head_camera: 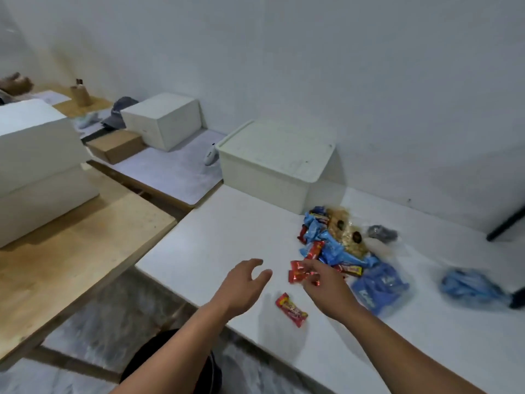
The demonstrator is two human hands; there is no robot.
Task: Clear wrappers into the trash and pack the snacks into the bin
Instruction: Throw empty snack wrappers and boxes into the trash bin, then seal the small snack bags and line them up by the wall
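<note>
No text can be made out for certain on anything here. The red snack bar [291,309] lying alone on the counter [216,240] carries yellow lettering across its wrapper, but it is too blurred to read. The red bars [299,272] at about one o'clock from it show the same yellow mark (equally smeared). The blue packet [379,288] at three o'clock from the lone bar has pale lettering, no clearer. The dark bar [351,270] at the edge of the pile bears a yellow band with unreadable print. The white lidded bin [272,166] shows no readable label.
</note>
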